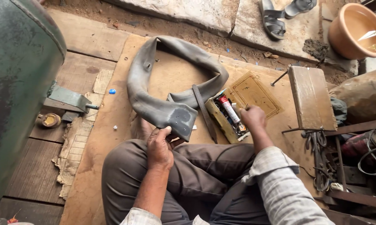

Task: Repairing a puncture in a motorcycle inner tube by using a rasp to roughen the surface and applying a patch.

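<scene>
Sitting cross-legged on a board (113,137) laid over wooden planks, knees in brown trousers (196,166) nearest the camera. Gripping with the left hand (159,146), thumb and fingers closed on the folded near end of a grey inner tube (154,106), holding that end up just above the left knee. Reaching with the right hand (253,118) into a small open box (221,121) lying just right of the tube; fingers curled down among the contents, grip not discernible. Lying inside the box, a white tube with a red cap (228,108), beside the right hand. Looping away from the left hand, the inner tube resting flat on the board in a ring, its far side near the board's edge. Standing right of the box, a small wooden stool (312,98). Resting farther off on stone slabs, a pair of sandals (279,16) and an orange basin (358,29) holding water. Filling the left edge, a green metal tank (17,83).
</scene>
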